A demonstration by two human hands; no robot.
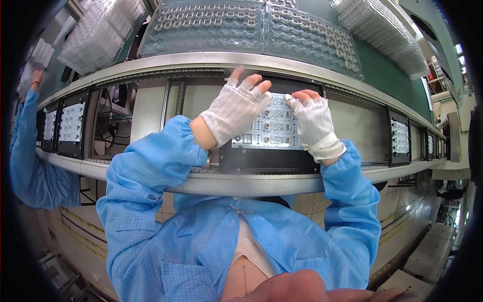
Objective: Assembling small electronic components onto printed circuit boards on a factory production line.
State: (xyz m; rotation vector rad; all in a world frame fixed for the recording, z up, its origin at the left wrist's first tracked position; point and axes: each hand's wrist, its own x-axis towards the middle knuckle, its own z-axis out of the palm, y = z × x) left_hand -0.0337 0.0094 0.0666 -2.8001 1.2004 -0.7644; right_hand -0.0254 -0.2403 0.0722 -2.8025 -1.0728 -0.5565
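A white circuit board panel [271, 135] with rows of small silvery parts lies on a black carrier plate [271, 162] in front of me. My left hand [237, 106], in a striped white glove with bare fingertips, is over the panel's upper left. Its thumb and index finger come close together; the other fingers stretch away. My right hand [313, 117], gloved likewise, is at the panel's upper right edge with its fingers curled toward the thumb. Anything held between either hand's fingertips is too small or hidden to make out.
Beyond the metal rail, clear plastic trays [206, 27] hold rows of small metal parts. Stacked clear trays [385, 38] stand at far right, others at left. More carriers with boards [70, 123] sit along the conveyor. A co-worker's blue sleeve [27, 146] shows at left.
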